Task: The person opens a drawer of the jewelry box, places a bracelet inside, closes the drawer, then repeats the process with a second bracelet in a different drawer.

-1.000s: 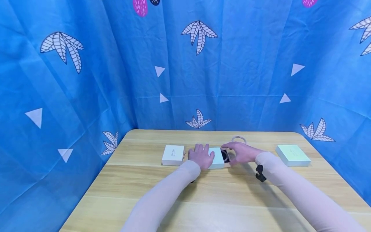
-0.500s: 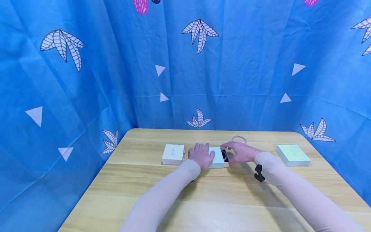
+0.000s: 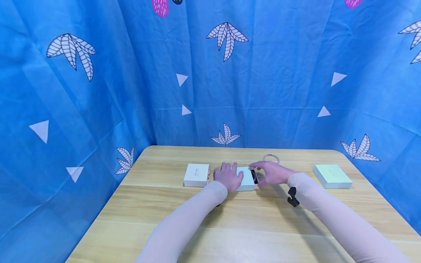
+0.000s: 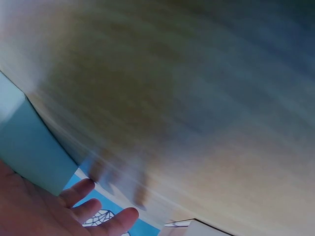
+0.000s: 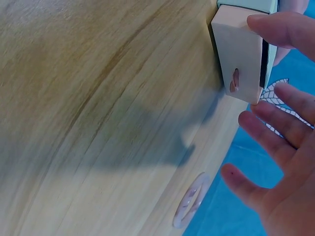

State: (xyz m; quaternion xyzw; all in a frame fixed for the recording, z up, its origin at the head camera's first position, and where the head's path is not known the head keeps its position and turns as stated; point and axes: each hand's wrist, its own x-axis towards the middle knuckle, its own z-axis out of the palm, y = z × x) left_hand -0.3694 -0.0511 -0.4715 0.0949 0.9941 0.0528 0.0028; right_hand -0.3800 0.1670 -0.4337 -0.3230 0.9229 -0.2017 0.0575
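The drawer (image 5: 238,49) has slid slightly deeper into the mint box (image 3: 245,179), near the desk's (image 3: 230,233) far edge; it looks nearly closed, its contents hard to make out. The left hand (image 3: 228,178) rests spread on top while the right hand (image 3: 273,173), thumb and fingers wide, touches the drawer's end. Beyond, a bangle (image 5: 185,200) nears the far edge, and closed boxes sit towards the far left (image 3: 196,175) and far right (image 3: 332,176) corners

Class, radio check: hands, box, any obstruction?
Left hand resting on mint box. Right hand touching drawer, partly out. No visible obstruction; ring lies apart.
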